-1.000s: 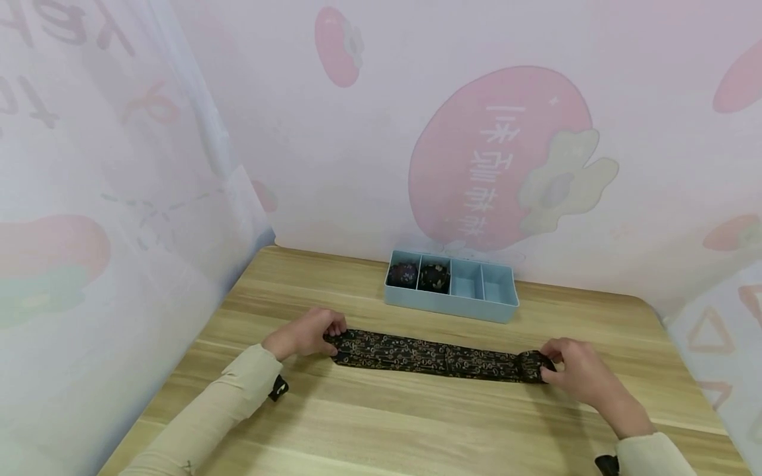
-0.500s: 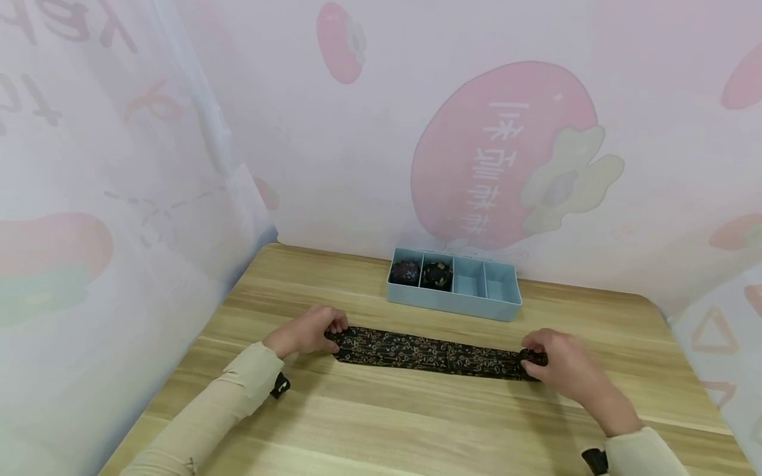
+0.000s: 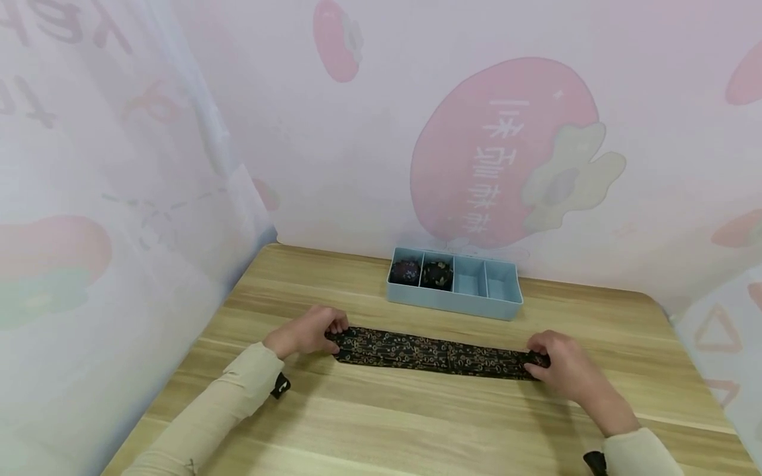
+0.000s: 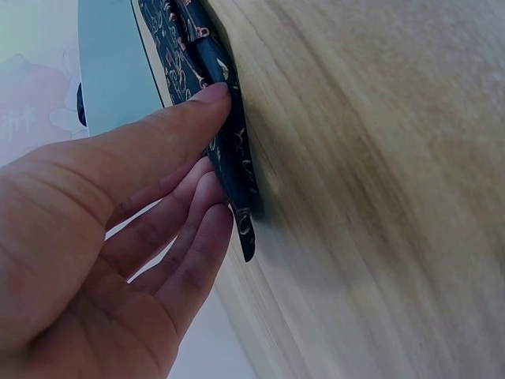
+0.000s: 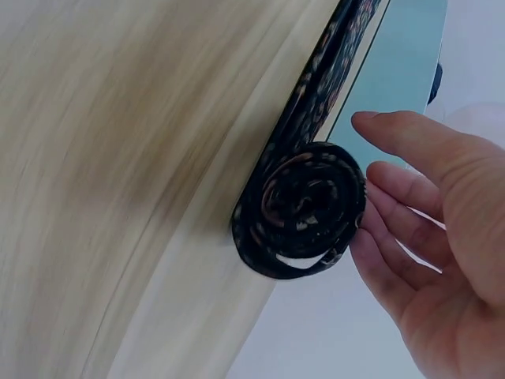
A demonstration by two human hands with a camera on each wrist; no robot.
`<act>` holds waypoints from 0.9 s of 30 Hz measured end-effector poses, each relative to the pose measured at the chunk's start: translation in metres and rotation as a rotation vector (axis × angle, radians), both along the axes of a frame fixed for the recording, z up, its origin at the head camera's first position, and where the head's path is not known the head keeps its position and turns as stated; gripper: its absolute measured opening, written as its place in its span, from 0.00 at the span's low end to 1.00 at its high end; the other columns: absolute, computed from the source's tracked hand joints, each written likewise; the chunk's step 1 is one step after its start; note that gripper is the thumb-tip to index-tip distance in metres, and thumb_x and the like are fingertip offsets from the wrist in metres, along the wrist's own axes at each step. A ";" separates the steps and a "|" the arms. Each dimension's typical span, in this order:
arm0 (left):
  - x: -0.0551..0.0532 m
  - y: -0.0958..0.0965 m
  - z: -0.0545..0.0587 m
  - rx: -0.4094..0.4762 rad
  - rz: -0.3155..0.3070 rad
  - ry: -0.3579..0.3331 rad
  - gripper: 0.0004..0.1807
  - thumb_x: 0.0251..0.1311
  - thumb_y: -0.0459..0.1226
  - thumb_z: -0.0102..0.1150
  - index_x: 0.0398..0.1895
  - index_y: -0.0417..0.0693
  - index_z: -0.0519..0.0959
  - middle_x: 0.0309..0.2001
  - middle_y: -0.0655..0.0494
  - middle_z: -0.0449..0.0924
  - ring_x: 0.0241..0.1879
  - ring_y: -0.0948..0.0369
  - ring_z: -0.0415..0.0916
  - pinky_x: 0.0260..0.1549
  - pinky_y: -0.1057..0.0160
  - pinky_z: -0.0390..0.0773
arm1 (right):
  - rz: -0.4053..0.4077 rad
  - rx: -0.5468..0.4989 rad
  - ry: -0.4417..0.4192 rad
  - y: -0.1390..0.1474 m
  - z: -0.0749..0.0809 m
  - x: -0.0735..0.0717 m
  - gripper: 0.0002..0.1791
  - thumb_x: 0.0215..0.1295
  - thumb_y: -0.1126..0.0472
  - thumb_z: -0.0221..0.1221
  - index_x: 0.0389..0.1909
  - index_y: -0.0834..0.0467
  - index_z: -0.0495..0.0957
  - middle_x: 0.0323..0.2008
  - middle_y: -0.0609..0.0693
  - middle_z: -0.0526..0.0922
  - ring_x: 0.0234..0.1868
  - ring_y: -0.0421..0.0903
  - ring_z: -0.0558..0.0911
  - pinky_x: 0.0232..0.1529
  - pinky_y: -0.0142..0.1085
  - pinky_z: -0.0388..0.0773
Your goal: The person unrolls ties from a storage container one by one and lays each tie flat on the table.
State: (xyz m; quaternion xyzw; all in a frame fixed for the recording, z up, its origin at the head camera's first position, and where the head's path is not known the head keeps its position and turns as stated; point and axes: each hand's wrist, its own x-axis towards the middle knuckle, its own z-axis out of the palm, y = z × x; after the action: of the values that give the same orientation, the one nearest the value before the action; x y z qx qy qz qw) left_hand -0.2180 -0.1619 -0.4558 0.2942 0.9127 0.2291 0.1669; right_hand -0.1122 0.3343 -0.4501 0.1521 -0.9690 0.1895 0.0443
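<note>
A long folded strip of black cloth (image 3: 405, 349) with a gold-and-red pattern lies across the table in the head view. Its right end is wound into a roll (image 5: 304, 209), whose spiral of layers faces the right wrist camera. My left hand (image 3: 312, 330) pinches the flat left end, the thumb (image 4: 185, 126) on top and the fingers against the underside. At the other end, my right hand (image 3: 562, 367) is curved around the roll. Its fingers touch the roll's side in the right wrist view, while the thumb appears apart from it.
A light-blue box (image 3: 455, 301) with several compartments stands behind the cloth. Two dark patterned bundles (image 3: 405, 272) sit in its left compartments; the right ones show bare floors. A pale printed sheet (image 3: 357, 152) rises behind the wooden table (image 3: 381, 423).
My right hand has shifted a little to the left along the cloth, and the roll's outline looks smaller in the head view. The left hand stays at its end.
</note>
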 end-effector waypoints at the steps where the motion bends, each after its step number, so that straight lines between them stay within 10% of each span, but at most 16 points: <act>1: 0.000 0.000 0.001 -0.001 0.004 -0.004 0.22 0.53 0.30 0.80 0.51 0.40 0.83 0.47 0.51 0.85 0.46 0.58 0.81 0.50 0.60 0.84 | -0.011 0.002 -0.001 0.003 0.000 0.000 0.16 0.54 0.66 0.79 0.41 0.64 0.86 0.39 0.54 0.87 0.39 0.48 0.85 0.40 0.44 0.86; 27: 0.000 0.000 0.001 -0.020 -0.031 0.049 0.22 0.53 0.30 0.81 0.51 0.39 0.83 0.46 0.50 0.85 0.45 0.58 0.82 0.48 0.62 0.85 | -0.140 0.036 -0.053 0.072 0.004 0.014 0.16 0.59 0.60 0.76 0.42 0.65 0.85 0.38 0.59 0.89 0.39 0.56 0.87 0.40 0.55 0.86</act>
State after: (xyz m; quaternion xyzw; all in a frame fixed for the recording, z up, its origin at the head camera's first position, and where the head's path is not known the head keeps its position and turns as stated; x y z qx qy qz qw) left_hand -0.2182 -0.1615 -0.4549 0.3122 0.9142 0.2098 0.1510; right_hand -0.0982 0.4061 -0.4463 0.0795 -0.9814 0.1724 0.0289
